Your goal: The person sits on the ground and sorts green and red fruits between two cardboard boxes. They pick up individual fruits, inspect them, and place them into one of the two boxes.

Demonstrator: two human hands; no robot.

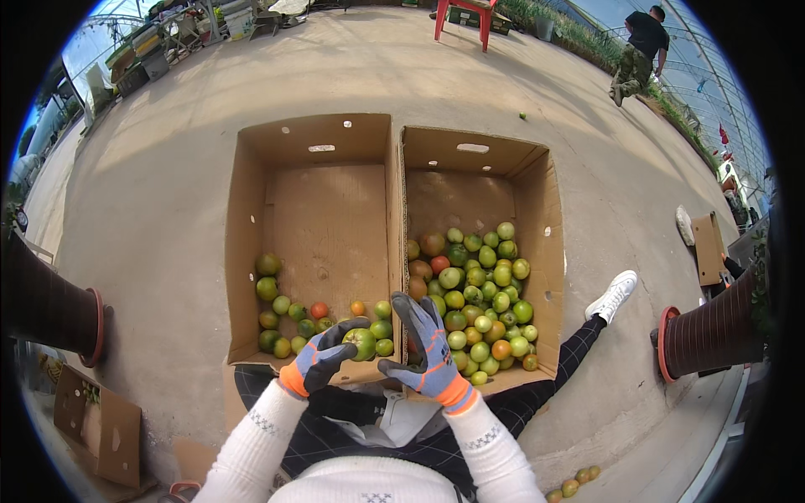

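Two open cardboard boxes stand side by side before me. My left hand (324,355), in a blue, black and orange work glove, grips a large green tomato (360,344) over the near edge of the left box (321,220). That box holds several green and a few red or orange tomatoes along its left and near sides. My right hand (427,352), gloved alike, is spread with its fingers apart at the wall between the boxes, holding nothing that I can see. Many green, orange and red tomatoes (476,276) lie in the right box (465,188), mostly in its nearer part.
Round brown planters (704,330) stand at both sides. A cardboard box (100,427) lies low on the left, another (709,248) at far right. Loose tomatoes (570,487) lie on the floor at lower right. A person (644,50) and a red chair (465,9) are farther off.
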